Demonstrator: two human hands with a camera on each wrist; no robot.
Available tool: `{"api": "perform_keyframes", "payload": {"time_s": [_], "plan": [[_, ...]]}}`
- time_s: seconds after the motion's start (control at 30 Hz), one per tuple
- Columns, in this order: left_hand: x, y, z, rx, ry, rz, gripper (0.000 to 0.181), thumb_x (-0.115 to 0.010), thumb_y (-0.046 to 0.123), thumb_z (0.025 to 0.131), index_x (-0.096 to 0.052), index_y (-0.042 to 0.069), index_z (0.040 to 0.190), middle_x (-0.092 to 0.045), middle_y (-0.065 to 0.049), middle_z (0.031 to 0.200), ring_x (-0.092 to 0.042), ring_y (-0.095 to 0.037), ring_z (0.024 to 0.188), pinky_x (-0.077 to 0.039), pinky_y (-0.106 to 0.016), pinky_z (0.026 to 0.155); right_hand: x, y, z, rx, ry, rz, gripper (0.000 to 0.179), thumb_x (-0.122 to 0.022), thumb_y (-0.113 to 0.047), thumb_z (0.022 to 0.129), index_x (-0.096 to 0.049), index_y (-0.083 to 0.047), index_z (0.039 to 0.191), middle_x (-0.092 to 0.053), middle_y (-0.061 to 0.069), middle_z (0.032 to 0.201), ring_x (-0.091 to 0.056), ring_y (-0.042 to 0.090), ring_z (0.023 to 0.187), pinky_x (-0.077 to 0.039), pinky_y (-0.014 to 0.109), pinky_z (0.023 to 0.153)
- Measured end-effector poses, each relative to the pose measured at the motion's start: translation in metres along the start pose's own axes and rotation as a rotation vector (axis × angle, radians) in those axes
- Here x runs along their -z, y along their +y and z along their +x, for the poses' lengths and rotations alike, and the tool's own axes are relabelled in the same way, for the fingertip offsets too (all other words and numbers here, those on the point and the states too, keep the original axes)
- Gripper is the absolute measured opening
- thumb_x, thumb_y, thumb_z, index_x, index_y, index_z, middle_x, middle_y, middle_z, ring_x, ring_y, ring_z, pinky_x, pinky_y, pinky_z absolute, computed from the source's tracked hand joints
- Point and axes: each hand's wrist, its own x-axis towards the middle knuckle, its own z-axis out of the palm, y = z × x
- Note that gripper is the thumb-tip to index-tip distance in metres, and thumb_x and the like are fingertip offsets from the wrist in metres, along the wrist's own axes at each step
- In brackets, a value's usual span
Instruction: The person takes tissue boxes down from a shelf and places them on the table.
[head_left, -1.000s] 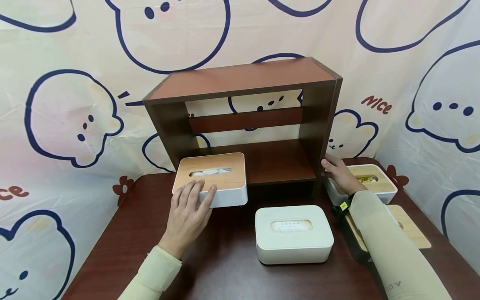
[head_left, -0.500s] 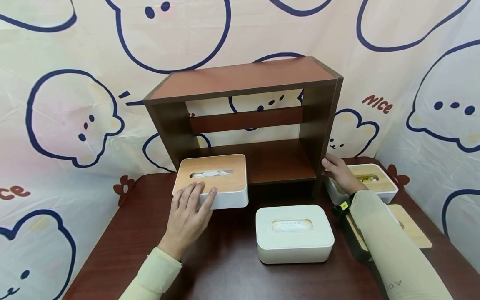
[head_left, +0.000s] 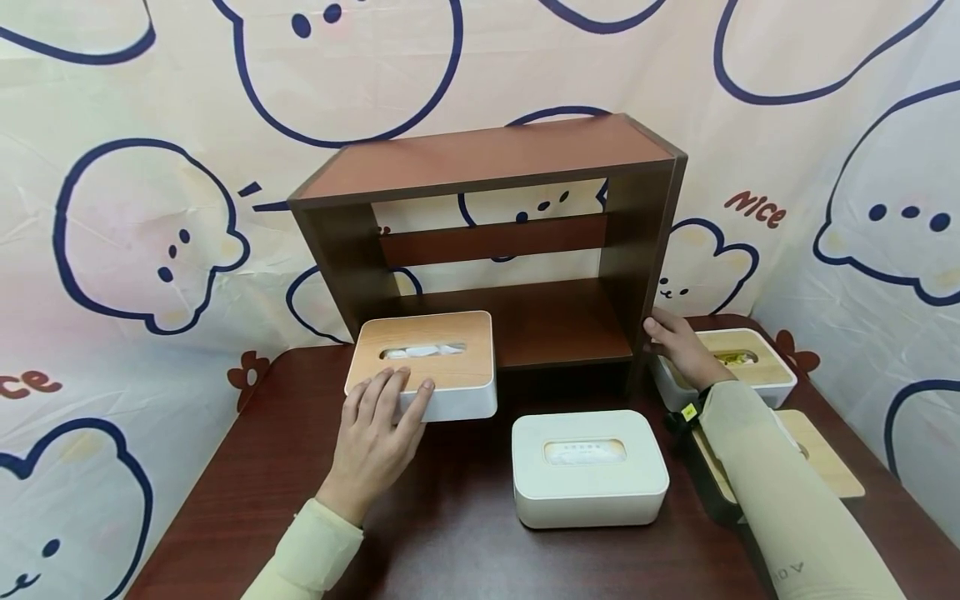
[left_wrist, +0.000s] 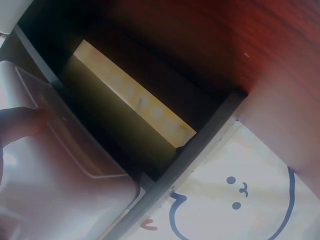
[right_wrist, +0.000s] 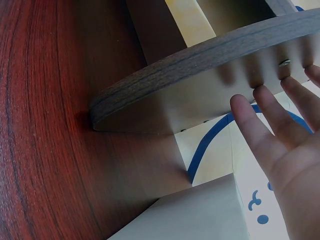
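My left hand (head_left: 378, 433) grips a white tissue box (head_left: 457, 405) with a wood-look lid at the shelf's front left. Several fingertips lie on the lid's front edge; in the left wrist view the thumb (left_wrist: 22, 125) presses the box's underside. The box juts out past the shelf's front edge, tissue showing in its slot. My right hand (head_left: 678, 346) touches the outer right side of the brown shelf unit (head_left: 487, 167). In the right wrist view its fingers (right_wrist: 265, 107) are spread and fairly straight against the panel.
An all-white tissue box (head_left: 585, 508) stands on the dark table (head_left: 442, 533) before the shelf. On the right are a white box with a wooden lid (head_left: 765, 392) and, partly behind the right sleeve, more wood-lidded boxes (head_left: 825, 454). A patterned cloth backdrop (head_left: 150, 375) surrounds the table.
The tissue box under my left hand has shifted very slightly toward me and tilted a little. The right hand stays against the shelf's side.
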Motion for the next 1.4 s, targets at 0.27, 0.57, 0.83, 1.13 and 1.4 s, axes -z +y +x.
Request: {"api": "perform_keyframes", "payload": {"time_s": [0.27,0.57,0.83,1.13,1.4], "plan": [[0.0013,0.0012,-0.0013,0.007,-0.003,-0.003,0.037,-0.040,0.025,0.103,-0.058,0.012,0.133,-0.054,-0.023,0.129,-0.052,-0.042,0.115,-0.039,-0.058,0.090,-0.0004,0.0003,0.0009,0.007,0.004,0.012,0.056,-0.037,-0.031,0.107,-0.029,0.005,0.150,-0.041,0.028,0.139,-0.054,0.009,0.106,-0.047,0.019,0.085],[0.0012,0.0020,-0.0029,0.009,0.015,-0.007,0.036,-0.041,0.024,0.103,-0.059,0.012,0.132,-0.055,-0.023,0.129,-0.052,-0.042,0.115,-0.039,-0.058,0.091,0.0008,0.0038,0.0002,0.011,-0.014,-0.002,0.058,-0.035,-0.034,0.107,-0.026,0.003,0.152,-0.036,0.028,0.145,-0.051,0.009,0.111,-0.045,0.018,0.087],[0.0011,0.0015,-0.0060,0.012,0.025,0.004,0.036,-0.042,0.024,0.102,-0.059,0.013,0.131,-0.055,-0.023,0.129,-0.052,-0.042,0.115,-0.039,-0.057,0.090,-0.0001,0.0035,0.0001,0.015,-0.014,-0.014,0.057,-0.035,-0.033,0.108,-0.025,0.002,0.152,-0.035,0.027,0.147,-0.050,0.010,0.113,-0.044,0.017,0.088],[0.0009,0.0020,-0.0063,0.009,0.048,0.005,0.035,-0.043,0.024,0.102,-0.060,0.013,0.130,-0.056,-0.023,0.128,-0.053,-0.042,0.114,-0.040,-0.057,0.089,-0.0006,0.0024,-0.0013,0.013,-0.012,-0.002,0.055,-0.034,-0.030,0.108,-0.025,0.002,0.152,-0.035,0.026,0.147,-0.049,0.009,0.113,-0.044,0.020,0.090],[0.0023,0.0028,-0.0084,-0.002,0.085,0.019,0.033,-0.045,0.023,0.101,-0.062,0.013,0.127,-0.057,-0.023,0.126,-0.055,-0.042,0.112,-0.040,-0.057,0.088,0.0001,0.0033,-0.0003,0.015,-0.014,-0.033,0.058,-0.034,-0.034,0.108,-0.024,0.002,0.152,-0.034,0.027,0.148,-0.049,0.010,0.114,-0.044,0.027,0.093]]}}
